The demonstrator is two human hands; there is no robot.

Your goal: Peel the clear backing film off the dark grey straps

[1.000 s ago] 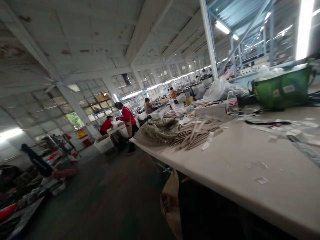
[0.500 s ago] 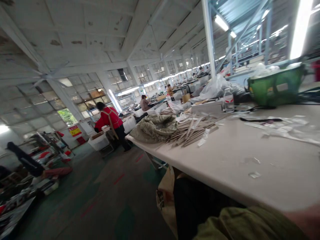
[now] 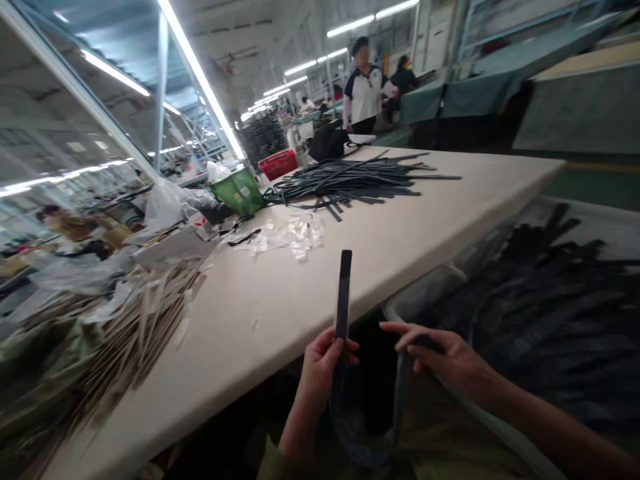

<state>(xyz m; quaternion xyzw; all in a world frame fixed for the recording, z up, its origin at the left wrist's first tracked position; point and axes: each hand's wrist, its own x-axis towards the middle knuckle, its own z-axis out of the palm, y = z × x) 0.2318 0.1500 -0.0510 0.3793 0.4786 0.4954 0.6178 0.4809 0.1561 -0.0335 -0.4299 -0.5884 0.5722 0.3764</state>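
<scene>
A dark grey strap (image 3: 343,293) runs between my two hands in front of the table's near edge. My left hand (image 3: 323,360) pinches it near one end, and that end sticks up above the fingers with a darker tip. From there the strap hangs in a loop and rises to my right hand (image 3: 445,360), whose thumb and fingers are closed on the other part, with the index finger stretched out. Farther back on the white table (image 3: 400,240) lies a pile of similar dark straps (image 3: 350,177).
A clear-walled bin of dark strips (image 3: 555,313) stands at my right. Brown strips (image 3: 145,320) lie on the table's left, small clear plastic pieces (image 3: 290,233) and a green bag (image 3: 240,190) farther back. A red basket (image 3: 279,164) and a standing person (image 3: 365,93) are beyond.
My view has swung to the right, from the aisle to the table and the bin. Both hands and the strap they hold are now in sight; earlier only a sleeve and a blurred hand showed.
</scene>
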